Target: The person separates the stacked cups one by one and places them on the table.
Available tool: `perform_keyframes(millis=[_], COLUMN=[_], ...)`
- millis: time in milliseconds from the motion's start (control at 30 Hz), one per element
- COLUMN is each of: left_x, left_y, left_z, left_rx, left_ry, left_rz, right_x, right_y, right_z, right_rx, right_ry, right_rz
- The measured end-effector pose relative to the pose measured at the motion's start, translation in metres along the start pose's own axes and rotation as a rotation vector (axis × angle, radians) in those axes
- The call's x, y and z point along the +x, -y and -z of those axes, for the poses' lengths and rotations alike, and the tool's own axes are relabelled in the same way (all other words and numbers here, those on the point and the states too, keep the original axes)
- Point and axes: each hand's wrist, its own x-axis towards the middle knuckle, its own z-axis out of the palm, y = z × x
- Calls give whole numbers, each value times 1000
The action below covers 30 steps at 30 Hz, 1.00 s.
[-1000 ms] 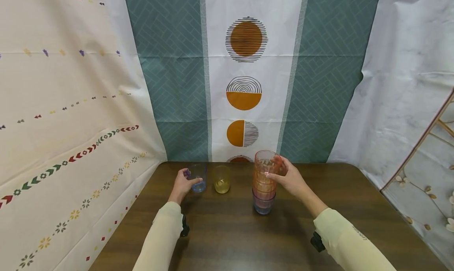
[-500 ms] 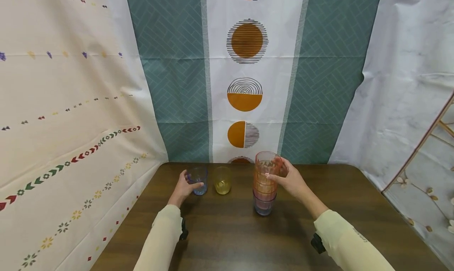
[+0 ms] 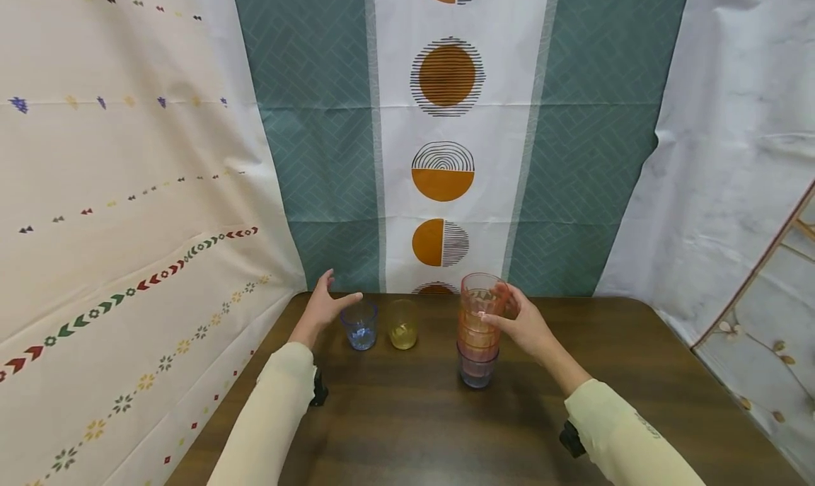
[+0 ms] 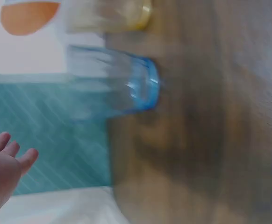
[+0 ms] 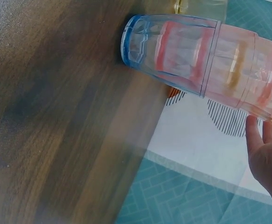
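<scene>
A stack of clear plastic cups [image 3: 477, 330] stands upright on the table, its lowest cup blue [image 5: 145, 44] and reddish and orange ones nested above. My right hand [image 3: 525, 323] grips the upper part of this stack between thumb and fingers. To its left, a single blue cup [image 3: 361, 334] stands upright beside a yellow cup [image 3: 402, 330]. My left hand [image 3: 325, 306] is just to the left of and above the blue cup, thumb and fingers spread, holding nothing. In the left wrist view, a gap shows between those fingers [image 4: 10, 149] and the blurred blue cup [image 4: 126, 86].
The brown wooden table [image 3: 407, 429] runs back to a teal and white patterned curtain [image 3: 318, 153]. A cream patterned cloth [image 3: 127, 259] hangs on the left. A white marbled cloth [image 3: 713, 189] borders the right side.
My left hand has let go of the single blue cup and risen up and left, its fingers spreading. The right hand keeps its grip on the stack, which has not moved.
</scene>
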Motion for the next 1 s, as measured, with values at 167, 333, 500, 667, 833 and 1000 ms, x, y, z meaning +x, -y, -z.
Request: perform_keyframes(millis=[167, 333, 500, 667, 833, 1000], left_x=[-1, -1, -2, -5, -10, -15], left_y=[-29, -60, -85, -104, -118, -126], left_z=[-1, -13, -34, -56, -74, -92], left_rx=[23, 12, 0, -29, -61, -83], left_ry=[4, 34, 75, 128, 182, 243], left_rz=[-79, -156, -222, -273, -288, -291], right_x=[-1, 5, 7, 10, 13, 9], right_y=[-4, -15, -12, -10, -8, -12], right_z=[-3, -1, 4, 9, 10, 11], right_rx=[9, -11, -55, -127, -147, -159], right_ry=[7, 6, 22, 36, 45, 71], right_rz=[-9, 4, 7, -28, -53, -83])
